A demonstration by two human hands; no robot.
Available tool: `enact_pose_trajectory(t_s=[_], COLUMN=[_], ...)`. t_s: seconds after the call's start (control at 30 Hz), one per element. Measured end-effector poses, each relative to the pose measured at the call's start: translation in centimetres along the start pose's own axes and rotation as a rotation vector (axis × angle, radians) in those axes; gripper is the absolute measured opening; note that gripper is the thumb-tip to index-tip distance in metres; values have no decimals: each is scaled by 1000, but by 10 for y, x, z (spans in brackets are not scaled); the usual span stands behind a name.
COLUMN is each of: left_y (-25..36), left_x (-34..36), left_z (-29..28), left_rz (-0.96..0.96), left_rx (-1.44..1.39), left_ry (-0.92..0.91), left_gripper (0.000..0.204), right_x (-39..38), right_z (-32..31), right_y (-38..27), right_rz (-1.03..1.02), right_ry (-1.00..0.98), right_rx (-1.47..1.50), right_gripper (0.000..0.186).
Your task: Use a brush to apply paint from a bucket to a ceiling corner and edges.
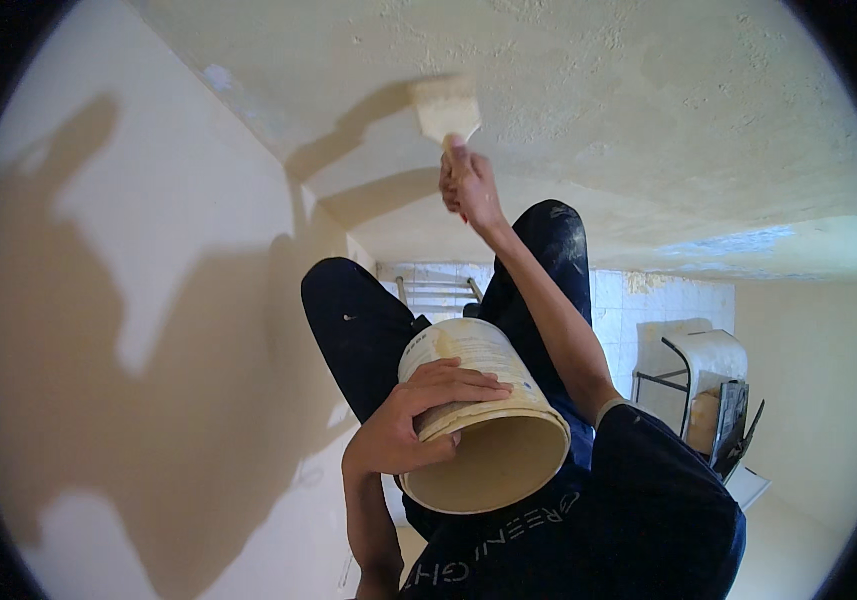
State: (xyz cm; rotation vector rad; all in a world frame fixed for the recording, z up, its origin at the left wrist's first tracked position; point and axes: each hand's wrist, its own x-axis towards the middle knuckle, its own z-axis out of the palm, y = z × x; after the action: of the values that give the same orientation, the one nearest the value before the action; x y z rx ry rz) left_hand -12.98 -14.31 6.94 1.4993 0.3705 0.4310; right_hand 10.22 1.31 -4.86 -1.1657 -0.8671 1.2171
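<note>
My right hand (464,185) grips the handle of a wide, cream-coated paintbrush (443,105), whose head is at the pale, roughly patched surface (608,90) in the upper view and casts a shadow on it. My left hand (413,420) holds a white bucket (488,460) by its side and rim, fingers over the outside and thumb at the opening. The bucket lies tilted toward me between my dark-clad legs, its cream-stained inside showing.
A smooth wall (68,330) with shadows fills the left. Behind my knees are a metal ladder (433,282) and white tiles (608,300). At right stands a metal-framed chair (708,355) with dark items on it. A flaking bluish patch (728,242) marks the surface above.
</note>
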Motion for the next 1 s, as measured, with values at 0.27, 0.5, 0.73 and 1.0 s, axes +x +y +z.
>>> enact_pose_trajectory(t_s=[0.27, 0.5, 0.73, 1.0], left_y=[-3, -2, 2, 3], left_x=[2, -2, -2, 7], left_z=[-6, -4, 3, 8], left_rz=[-1, -21, -11, -41], left_rx=[-31, -16, -1, 40], left_ry=[-19, 4, 57, 19], left_gripper=[64, 63, 67, 56], right_x=[60, 60, 40, 56], right_z=[-28, -42, -54, -27], right_y=[107, 210, 225, 176], right_rz=[-241, -71, 455, 467], right_ry=[193, 387, 280, 450], right_rx=[-254, -460, -153, 19], right_gripper=[58, 62, 57, 46])
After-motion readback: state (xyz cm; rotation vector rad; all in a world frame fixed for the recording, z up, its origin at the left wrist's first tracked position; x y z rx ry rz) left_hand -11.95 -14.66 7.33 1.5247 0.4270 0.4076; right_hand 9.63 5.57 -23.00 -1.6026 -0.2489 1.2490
